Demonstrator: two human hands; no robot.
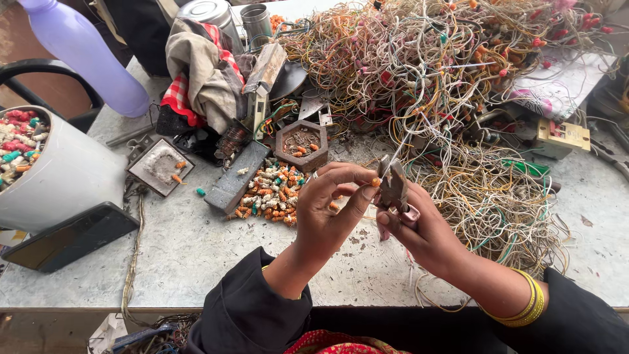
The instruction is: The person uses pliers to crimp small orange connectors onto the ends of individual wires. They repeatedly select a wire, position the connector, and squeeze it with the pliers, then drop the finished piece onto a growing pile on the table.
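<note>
Head view, looking straight down at my own two hands over the grey worktable (196,255). My left hand (327,210) is pinched shut on a small orange connector cap (375,182), thumb and forefinger holding it up at the tip so the wire end stays steady. My right hand (422,233) is clenched around the handles of a pair of metal cutters (393,185), whose blades stand just beside the cap, right where my left fingertips meet them. I hold both close together and raised off the table, so I can see the cut point clearly.

A thin pale wire (406,137) runs up from the cutters, away from my hands, into the big tangle of wires (445,78) heaped beyond and to the right of my right hand. Just left of my left hand lies a small pile of cut caps (272,193), orange, white and green, near enough to drop pieces on. Beyond that pile sits a little hexagonal wooden dish (301,144) with a few caps in it. Far to the left of my left hand a white bucket (59,177) holds many more caps, with a dark tablet (69,239) leaning at its base. A lilac bottle (85,56) lies further off, beyond the bucket.
</note>
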